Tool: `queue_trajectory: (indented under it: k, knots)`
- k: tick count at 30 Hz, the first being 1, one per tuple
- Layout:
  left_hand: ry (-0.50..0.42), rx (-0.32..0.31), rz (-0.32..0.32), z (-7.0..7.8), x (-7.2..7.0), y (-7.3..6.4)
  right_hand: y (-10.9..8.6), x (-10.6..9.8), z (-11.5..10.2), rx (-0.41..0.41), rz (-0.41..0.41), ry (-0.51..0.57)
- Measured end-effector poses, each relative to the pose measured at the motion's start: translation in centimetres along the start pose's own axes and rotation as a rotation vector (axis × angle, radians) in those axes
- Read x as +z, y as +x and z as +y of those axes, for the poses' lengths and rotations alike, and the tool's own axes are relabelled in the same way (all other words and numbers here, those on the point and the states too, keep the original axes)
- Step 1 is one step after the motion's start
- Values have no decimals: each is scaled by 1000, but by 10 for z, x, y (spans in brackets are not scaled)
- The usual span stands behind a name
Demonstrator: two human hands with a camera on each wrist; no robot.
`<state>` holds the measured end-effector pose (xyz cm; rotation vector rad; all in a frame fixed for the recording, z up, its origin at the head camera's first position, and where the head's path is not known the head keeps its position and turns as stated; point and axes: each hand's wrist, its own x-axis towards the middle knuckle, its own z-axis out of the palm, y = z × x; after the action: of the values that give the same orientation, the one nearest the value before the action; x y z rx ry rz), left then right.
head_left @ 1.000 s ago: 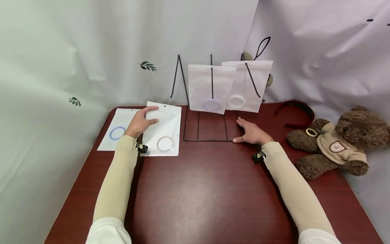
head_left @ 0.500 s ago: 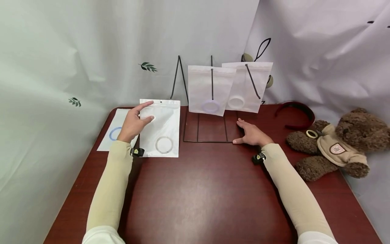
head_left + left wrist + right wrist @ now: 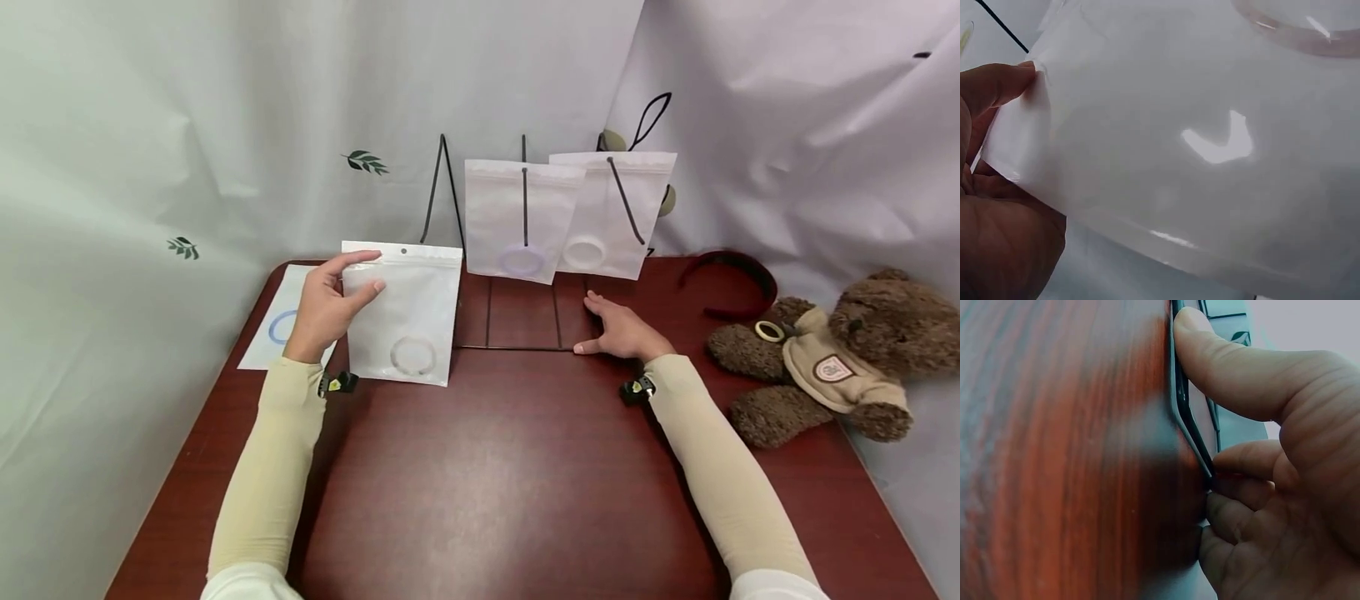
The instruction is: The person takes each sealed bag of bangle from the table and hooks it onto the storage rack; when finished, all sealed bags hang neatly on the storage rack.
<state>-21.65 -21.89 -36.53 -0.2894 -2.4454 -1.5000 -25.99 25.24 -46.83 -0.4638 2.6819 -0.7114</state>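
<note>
By its left edge, my left hand [image 3: 322,308] pinches a white zip-top bag [image 3: 408,304] with a pale ring, perhaps a bangle [image 3: 392,354], low inside it. The left wrist view shows the thumb pressed on the bag's [image 3: 1135,144] face, the other fingers behind. A black wire display rack [image 3: 517,347] stands at the back of the table. At its front right base corner, my right hand [image 3: 622,327] holds the frame, thumb on the front wire. Two similar bags, one with a lilac ring [image 3: 521,262] and one with a white ring [image 3: 584,252], hang on the middle and right hooks.
Another bag [image 3: 288,287] with a blue ring lies flat at the table's left. To the right are a dark red headband [image 3: 768,283] and a brown teddy bear [image 3: 832,308] with a yellow ring [image 3: 769,332] on it. White curtains stand behind.
My left hand has drawn back slightly and lifted the bag, which now tilts up toward the rack and has shifted right. My right hand stays at the rack's corner.
</note>
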Motion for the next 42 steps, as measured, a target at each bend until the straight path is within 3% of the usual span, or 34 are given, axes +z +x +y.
queue_trajectory:
  k: [2, 5, 13, 24, 28, 33, 42]
  knots:
    - [-11, 22, 2, 7, 2, -4, -1, 0, -1, 0, -1, 3]
    - [-36, 78, 2, 3, 5, -5, -1, 1, 0, 4, -1, 3]
    - [-169, 294, 22, 18, 13, -5, 1, 0, 0, 2, -1, -9]
    - [-386, 412, 122, 32, 25, -1, 1, 0, 0, -10, 4, -9]
    - [-387, 426, 135, 33, 26, -1, 0, 0, 0, -6, 3, -17]
    - [-317, 372, 154, 38, 25, 2, 0, 0, 0, -5, 3, -13]
    - [-330, 345, 136, 50, 32, 7, -1, 0, -1, -2, 3, -12]
